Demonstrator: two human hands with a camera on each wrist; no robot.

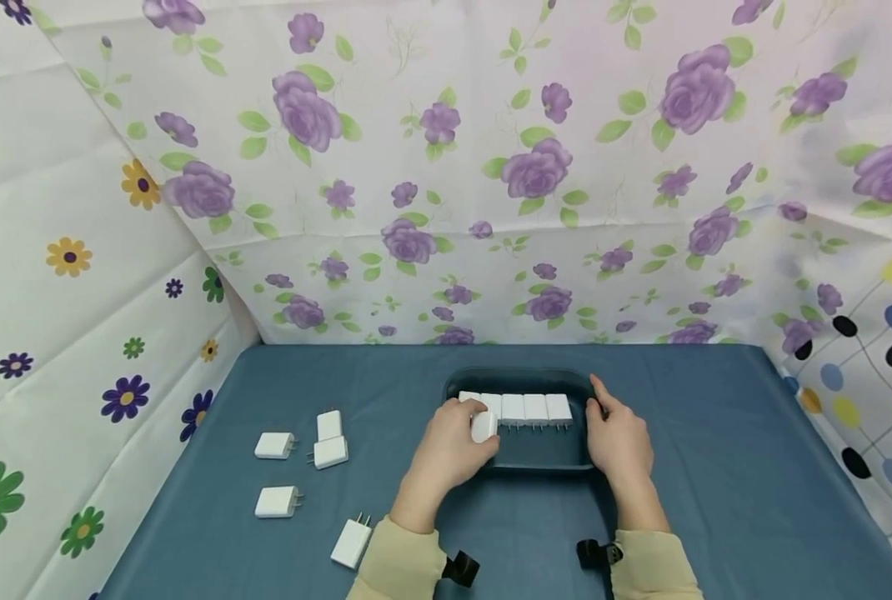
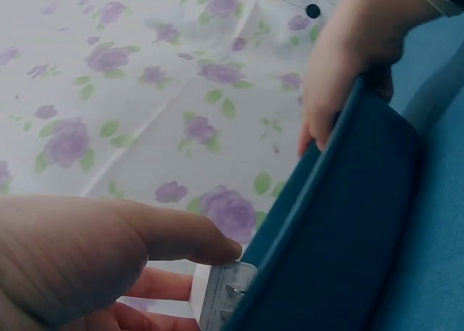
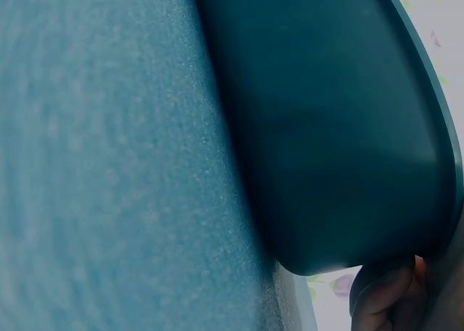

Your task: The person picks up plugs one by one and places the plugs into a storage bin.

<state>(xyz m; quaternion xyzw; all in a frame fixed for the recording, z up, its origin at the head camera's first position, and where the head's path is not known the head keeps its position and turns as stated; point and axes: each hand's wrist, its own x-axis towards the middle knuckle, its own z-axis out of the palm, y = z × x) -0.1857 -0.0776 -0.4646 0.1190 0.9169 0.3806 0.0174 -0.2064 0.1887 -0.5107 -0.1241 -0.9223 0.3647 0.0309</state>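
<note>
A white charger plug (image 1: 483,427) is pinched between the thumb and fingers of my left hand (image 1: 444,447), over the left part of a dark blue bin (image 1: 536,468). In the left wrist view, the printed prong face of this charger (image 2: 228,296) is turned toward the bin wall (image 2: 337,222). My right hand (image 1: 623,439) grips the bin's right rim, its thumb on the inside. The right wrist view shows the bin's outer wall (image 3: 326,143), with part of my right hand (image 3: 395,298) at the corner. Inside the bin, several white chargers (image 1: 535,408) stand in a row along the far side, prongs facing me.
Left of the bin, on the blue cloth-covered table (image 1: 716,483), lie several loose chargers, among them a single charger (image 1: 274,446), a lower charger (image 1: 277,502), a touching charger (image 1: 330,452) and a near charger (image 1: 352,543). A flowered curtain (image 1: 446,183) hangs behind.
</note>
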